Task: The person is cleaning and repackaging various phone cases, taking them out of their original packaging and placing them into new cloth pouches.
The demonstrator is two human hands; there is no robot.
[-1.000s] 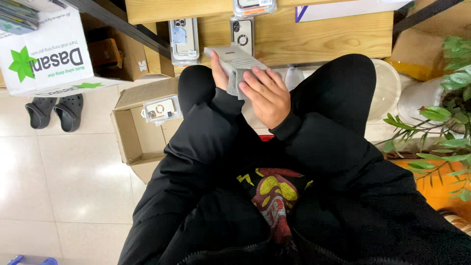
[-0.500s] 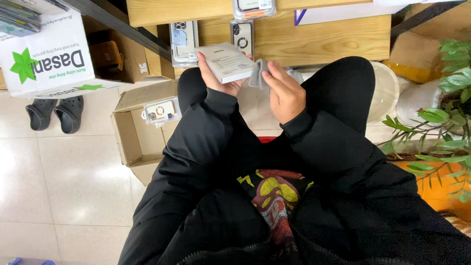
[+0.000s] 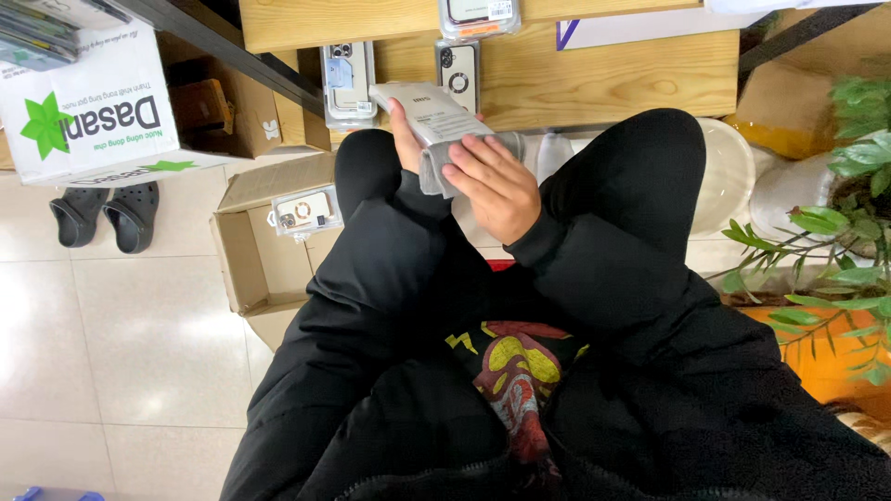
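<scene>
Grey flat packet (image 3: 436, 121) between both hands.

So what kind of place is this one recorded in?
Probably a small phone-accessory shop or packing room: packaged phone cases lie on a wooden shelf, an open cardboard box sits on the tiled floor, and both hands hold another boxed case.

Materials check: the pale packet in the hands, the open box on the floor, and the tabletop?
Packet: looks like matte grey-white card in a clear plastic sleeve; the sleeve shows bunched and glossy under the right hand, while the left hand props it from behind.
Open box: plain brown cardboard, dull, with bent flaps.
Tabletop: light wood or wood-look laminate; grain lines visible.
</scene>
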